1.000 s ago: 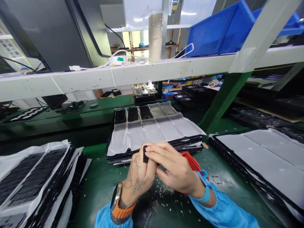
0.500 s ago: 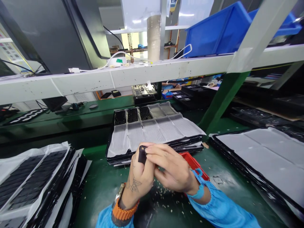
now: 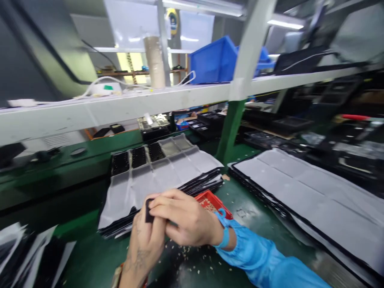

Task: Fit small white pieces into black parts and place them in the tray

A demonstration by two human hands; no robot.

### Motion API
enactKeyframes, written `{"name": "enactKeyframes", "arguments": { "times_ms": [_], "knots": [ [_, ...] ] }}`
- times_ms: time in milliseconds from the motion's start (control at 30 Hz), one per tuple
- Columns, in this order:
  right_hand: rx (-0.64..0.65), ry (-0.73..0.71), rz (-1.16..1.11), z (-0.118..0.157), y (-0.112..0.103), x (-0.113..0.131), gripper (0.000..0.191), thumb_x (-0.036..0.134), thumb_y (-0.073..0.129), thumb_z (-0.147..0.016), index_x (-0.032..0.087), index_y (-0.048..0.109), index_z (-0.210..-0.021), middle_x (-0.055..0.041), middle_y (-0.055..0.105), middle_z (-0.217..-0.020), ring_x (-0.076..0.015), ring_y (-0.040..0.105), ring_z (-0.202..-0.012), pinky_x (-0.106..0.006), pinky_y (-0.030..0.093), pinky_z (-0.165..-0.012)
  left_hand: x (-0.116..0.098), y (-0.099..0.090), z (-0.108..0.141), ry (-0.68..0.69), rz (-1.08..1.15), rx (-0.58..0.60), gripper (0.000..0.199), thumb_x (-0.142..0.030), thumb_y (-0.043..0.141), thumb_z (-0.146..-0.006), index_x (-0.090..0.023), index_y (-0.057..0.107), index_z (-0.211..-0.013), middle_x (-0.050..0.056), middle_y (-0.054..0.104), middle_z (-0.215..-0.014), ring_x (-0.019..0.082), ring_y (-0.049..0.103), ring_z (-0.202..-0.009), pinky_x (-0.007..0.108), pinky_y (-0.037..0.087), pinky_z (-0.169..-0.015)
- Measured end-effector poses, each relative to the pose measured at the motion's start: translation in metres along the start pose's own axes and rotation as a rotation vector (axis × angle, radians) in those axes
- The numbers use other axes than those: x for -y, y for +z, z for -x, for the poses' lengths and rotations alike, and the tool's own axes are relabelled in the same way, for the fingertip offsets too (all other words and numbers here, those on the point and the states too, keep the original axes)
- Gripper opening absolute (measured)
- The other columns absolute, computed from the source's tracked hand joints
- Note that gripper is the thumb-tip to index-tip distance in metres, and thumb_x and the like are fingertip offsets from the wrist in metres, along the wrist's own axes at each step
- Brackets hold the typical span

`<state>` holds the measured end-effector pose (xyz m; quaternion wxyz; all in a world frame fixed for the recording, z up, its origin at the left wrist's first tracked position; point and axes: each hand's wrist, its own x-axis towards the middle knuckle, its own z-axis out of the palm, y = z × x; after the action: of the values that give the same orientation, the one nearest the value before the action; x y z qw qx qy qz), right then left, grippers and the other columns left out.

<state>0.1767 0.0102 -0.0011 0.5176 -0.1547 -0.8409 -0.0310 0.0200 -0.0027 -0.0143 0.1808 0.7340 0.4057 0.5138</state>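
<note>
A small black flat rectangular part [image 3: 149, 212] is held up over the bench between both hands. My left hand [image 3: 147, 236] is closed round it, with a watch on an orange strap at the wrist. The closed fingers of my right hand [image 3: 187, 218] press against the part's upper right edge; their tips are partly hidden, so any tiny piece between them does not show. Just beyond the right hand sits a red tray [image 3: 210, 200] of tiny pale pieces. More of these pale bits [image 3: 192, 256] lie scattered over the green bench below.
A stack of black trays with white liner sheets [image 3: 168, 172] stands ahead. Another covered stack [image 3: 306, 192] is at the right, and sheets and trays [image 3: 33, 256] at the lower left. A green-and-white post [image 3: 232, 124] and a shelf [image 3: 180, 98] with a blue bin [image 3: 213, 62] rise behind.
My view has turned to the right, so the hands and bench appear further left. Both hands keep together on the black part.
</note>
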Motion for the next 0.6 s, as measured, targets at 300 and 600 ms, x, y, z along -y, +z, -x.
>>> {"name": "enactKeyframes", "arguments": {
  "times_ms": [300, 600],
  "knots": [
    [0.015, -0.043, 0.065, 0.004, 0.003, -0.012, 0.018, 0.008, 0.053, -0.094, 0.014, 0.067, -0.104, -0.0065, 0.079, -0.109, -0.0136, 0.064, -0.13, -0.025, 0.052, -0.114, 0.01, -0.004, -0.002, 0.009, -0.048, 0.018, 0.018, -0.031, 0.051, -0.101, -0.023, 0.065, -0.11, 0.004, 0.075, -0.104, 0.021, 0.074, -0.093, 0.028, 0.06, -0.079],
    [-0.246, 0.376, 0.002, 0.0, -0.051, -0.014, 0.015, 0.009, 0.06, -0.095, 0.019, 0.07, -0.095, -0.003, 0.071, -0.086, -0.0164, 0.068, -0.081, -0.03, 0.057, -0.075, 0.0, 0.004, -0.005, -0.364, 0.369, -0.089, 0.034, -0.046, 0.07, -0.091, -0.019, 0.069, -0.111, 0.004, 0.074, -0.091, 0.016, 0.07, -0.063, 0.029, 0.062, -0.062]
  ]
}}
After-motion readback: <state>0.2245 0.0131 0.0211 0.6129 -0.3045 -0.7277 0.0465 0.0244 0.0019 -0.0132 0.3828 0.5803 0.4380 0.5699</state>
